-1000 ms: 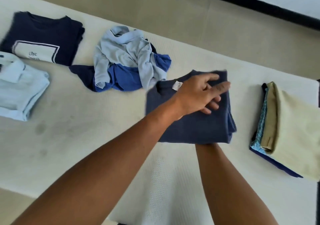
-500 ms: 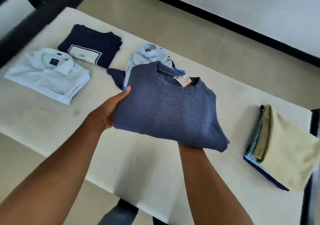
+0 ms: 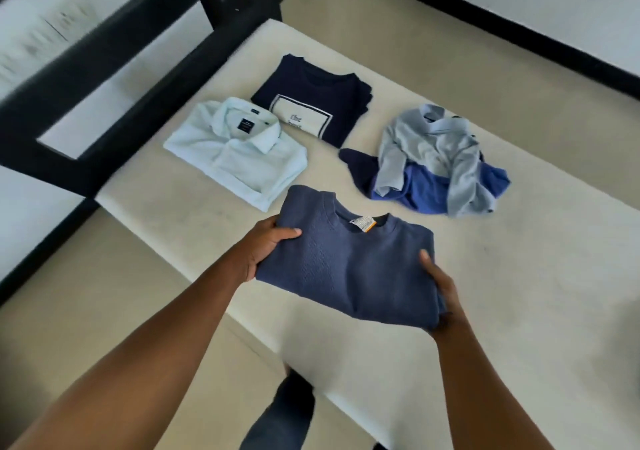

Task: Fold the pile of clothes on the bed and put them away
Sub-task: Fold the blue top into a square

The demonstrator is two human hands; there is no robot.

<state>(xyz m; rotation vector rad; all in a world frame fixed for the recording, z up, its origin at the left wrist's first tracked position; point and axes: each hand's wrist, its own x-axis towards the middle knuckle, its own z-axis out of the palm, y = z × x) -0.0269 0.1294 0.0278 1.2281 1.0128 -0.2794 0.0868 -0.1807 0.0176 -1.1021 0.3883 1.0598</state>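
Bare cream mattress on a bed, set over a beige floor; a black frame runs along the far-left side and a black skirting strip lines the white wall behind. Item under handling: a folded blue knit sweater, collar away from the person, with a white-and-orange label showing inside the neck. It is positioned over the near edge of the mattress; whether its underside touches the surface cannot be told. The left hand grasps the sweater's left edge, thumb on top and fingers tucked beneath. The right hand grasps the lower right corner in the same way, thumb lying on the knit and fingers hidden under it. Beyond the sweater, to the left, a folded pale blue collared shirt lies flat. Just beside it, farther back, lies a folded navy T-shirt with a white printed panel; the lettering is too small to read. To the right of these sits an unfolded heap of clothes: a grey-blue shirt lies crumpled over a royal blue garment, with a dark navy piece protruding at its left. The heap lies apart from the sweater. A trouser leg of the person shows at the lower edge, beside the mattress.
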